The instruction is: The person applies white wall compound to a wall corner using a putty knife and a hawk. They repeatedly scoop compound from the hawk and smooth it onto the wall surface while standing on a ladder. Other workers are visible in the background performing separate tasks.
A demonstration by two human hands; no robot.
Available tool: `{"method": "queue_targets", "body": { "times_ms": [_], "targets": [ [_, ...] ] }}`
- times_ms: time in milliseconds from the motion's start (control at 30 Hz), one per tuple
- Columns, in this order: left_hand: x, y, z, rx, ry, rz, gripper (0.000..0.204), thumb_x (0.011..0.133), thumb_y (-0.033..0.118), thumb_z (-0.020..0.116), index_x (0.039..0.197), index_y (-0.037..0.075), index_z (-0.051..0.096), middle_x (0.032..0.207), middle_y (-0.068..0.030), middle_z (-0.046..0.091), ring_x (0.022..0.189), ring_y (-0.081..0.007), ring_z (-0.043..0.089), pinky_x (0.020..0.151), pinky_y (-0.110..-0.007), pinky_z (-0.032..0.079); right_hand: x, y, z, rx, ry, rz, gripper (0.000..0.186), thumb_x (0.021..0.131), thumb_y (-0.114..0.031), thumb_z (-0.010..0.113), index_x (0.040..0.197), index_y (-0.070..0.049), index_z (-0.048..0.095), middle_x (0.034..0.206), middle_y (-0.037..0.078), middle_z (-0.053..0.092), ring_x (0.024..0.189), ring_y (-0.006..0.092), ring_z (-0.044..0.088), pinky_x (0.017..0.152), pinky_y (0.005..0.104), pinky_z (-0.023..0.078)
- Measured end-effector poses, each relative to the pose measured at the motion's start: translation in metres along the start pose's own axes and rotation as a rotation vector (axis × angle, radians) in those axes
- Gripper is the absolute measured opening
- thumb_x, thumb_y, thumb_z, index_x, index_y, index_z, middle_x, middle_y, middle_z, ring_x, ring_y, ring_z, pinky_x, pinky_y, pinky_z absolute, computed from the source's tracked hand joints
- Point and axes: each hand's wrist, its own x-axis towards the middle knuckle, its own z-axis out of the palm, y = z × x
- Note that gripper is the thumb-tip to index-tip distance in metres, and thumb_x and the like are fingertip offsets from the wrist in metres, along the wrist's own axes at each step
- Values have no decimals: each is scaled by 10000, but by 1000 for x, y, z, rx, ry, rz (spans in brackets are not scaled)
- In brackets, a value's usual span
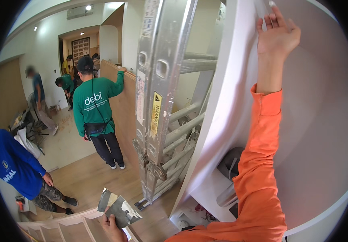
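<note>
Low in the view, my left hand (112,228) is closed around two broad putty knives. One flat grey blade (126,211) carries white putty near its edge; the other blade (108,199) overlaps it and has a tan band. My right arm, in an orange sleeve, reaches high along a pale white panel (315,101). My right hand (278,34) is raised near the panel's top, index finger stretched up, the other fingers loosely bent. White material sits on that fingertip. Whether the finger touches the surface I cannot tell.
An aluminium ladder (157,101) stands folded just left of the panel. A person in green (97,101) steadies a wooden board (119,92); a person in blue (16,165) stands at left. Wooden slats (75,230) lie below. Items fill a low white shelf (210,191).
</note>
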Motion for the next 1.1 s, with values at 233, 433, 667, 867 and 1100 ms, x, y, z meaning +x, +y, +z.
{"method": "queue_targets", "body": {
  "times_ms": [233,433,667,867,1100],
  "targets": [
    [-7,20,16,-15,-28,-8,401,938,50,506,1319,-68,535,1218,-160,624,1078,-220,633,956,-339,517,64,26,-49,-194,93,-131,462,927,-289,392,1142,54,615,899,49,551,811,166,474,785,316,409],
    [-18,40,32,-28,-60,14,393,943,65,513,1320,-40,543,1218,-151,629,1078,-221,631,954,-340,519,94,25,-30,-350,115,-275,397,995,-266,409,1056,25,671,874,38,564,834,140,484,777,307,407],
    [-27,52,46,-36,-39,-1,380,948,64,508,1313,-32,550,1207,-153,635,1062,-225,639,941,-352,531,111,19,-17,-462,84,-339,301,942,-288,466,878,-17,582,906,71,553,889,191,489,877,359,387],
    [-27,49,46,-44,-29,1,376,946,58,506,1309,-29,555,1197,-144,643,1045,-220,647,921,-346,541,110,18,-15,-546,112,-314,324,942,-299,464,899,-1,585,943,96,555,927,213,487,907,381,384],
    [-29,54,45,-23,-42,14,380,939,64,514,1306,-26,559,1197,-140,642,1038,-205,647,916,-334,540,113,8,-1,-650,108,-336,338,934,-319,487,889,0,589,915,89,557,915,217,490,895,386,387]
  ]
}}
